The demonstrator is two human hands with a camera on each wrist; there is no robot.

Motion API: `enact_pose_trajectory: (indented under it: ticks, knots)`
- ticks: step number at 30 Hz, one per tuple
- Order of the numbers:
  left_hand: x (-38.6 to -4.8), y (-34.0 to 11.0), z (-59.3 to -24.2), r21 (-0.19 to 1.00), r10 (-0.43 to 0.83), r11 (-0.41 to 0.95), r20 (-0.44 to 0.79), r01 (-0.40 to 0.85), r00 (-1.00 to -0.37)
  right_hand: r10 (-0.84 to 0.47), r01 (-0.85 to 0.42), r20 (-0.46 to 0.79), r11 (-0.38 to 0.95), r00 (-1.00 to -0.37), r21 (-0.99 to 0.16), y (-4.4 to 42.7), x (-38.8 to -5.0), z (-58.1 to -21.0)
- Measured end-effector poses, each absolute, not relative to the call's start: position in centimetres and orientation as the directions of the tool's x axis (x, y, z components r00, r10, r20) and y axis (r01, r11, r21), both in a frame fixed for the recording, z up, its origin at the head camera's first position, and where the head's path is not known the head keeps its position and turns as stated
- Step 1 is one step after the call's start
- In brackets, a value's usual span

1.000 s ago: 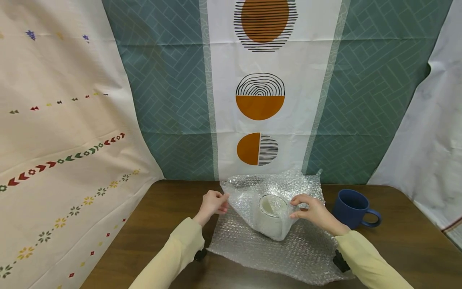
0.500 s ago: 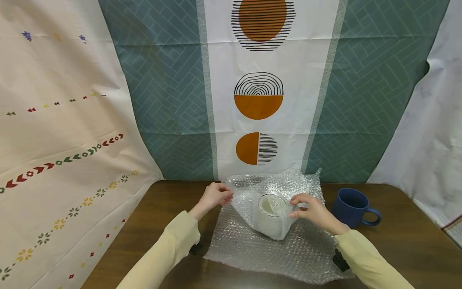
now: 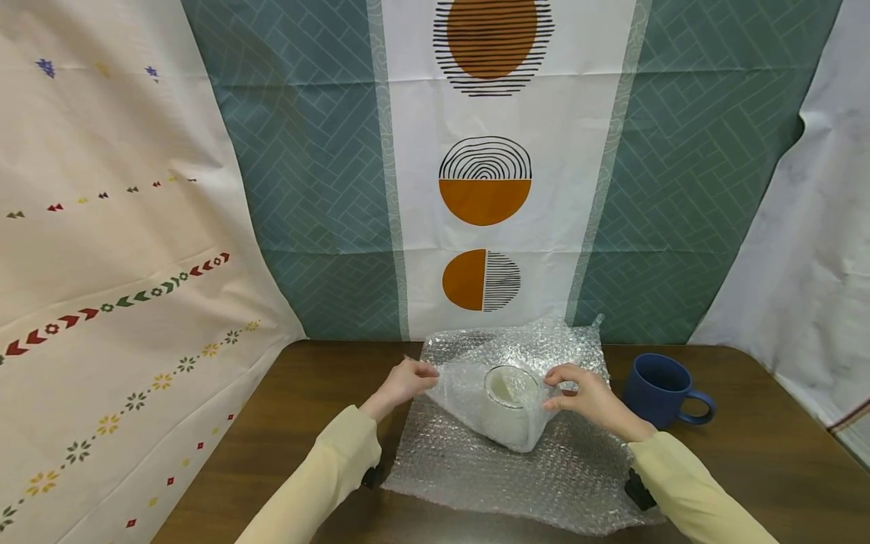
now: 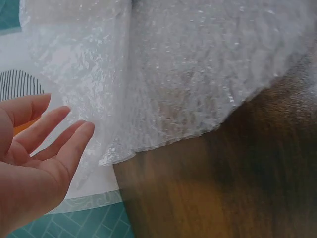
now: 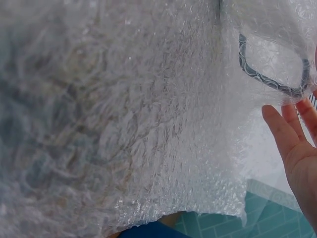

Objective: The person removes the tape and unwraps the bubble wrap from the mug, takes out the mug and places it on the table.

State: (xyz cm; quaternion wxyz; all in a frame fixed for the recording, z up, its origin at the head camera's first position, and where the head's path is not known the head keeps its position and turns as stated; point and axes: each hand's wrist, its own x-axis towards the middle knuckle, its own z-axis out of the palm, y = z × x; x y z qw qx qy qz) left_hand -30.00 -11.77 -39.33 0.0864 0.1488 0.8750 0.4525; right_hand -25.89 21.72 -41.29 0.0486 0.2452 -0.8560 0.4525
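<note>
A pale mug with a thin dark rim stands upright on a spread sheet of bubble wrap, seen in the head view. Part of the sheet is folded over the mug and leaves most of the opening showing. My left hand pinches the wrap's left flap near its edge; in the left wrist view its other fingers are loosely spread. On the mug's right, my right hand grips its handle through the wrap. The dark-edged handle shows through the plastic in the right wrist view.
A dark blue mug stands on the brown table just right of the sheet, close to my right hand. A patterned curtain hangs along the table's far edge, and a cream embroidered cloth hangs at left.
My left hand shifted up and inward with the flap, then came down a little, and the raised corner is flatter. The right hand and the pale mug have stayed in place.
</note>
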Motion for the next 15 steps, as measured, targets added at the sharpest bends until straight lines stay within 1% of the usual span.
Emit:
enact_pose_trajectory:
  ticks: [3, 7, 15]
  knots:
    - [-29.84, -11.77, -39.75, 0.807, 0.350, 0.564, -0.040, 0.176, -0.936, -0.377, -0.466, 0.305, 0.479, -0.875, -0.744, 21.69, -25.95, -41.28]
    - [-29.58, -11.74, -40.01, 0.803, 0.363, 0.564, -0.033, 0.192, -0.931, -0.377, -0.463, 0.301, 0.483, -0.876, -0.743, 21.64, -26.04, -41.33]
    - [-29.69, -11.91, -39.50, 0.805, 0.326, 0.533, 0.089, 0.261, -0.941, -0.380, -0.457, 0.291, 0.485, -0.878, -0.746, 21.76, -26.01, -41.45]
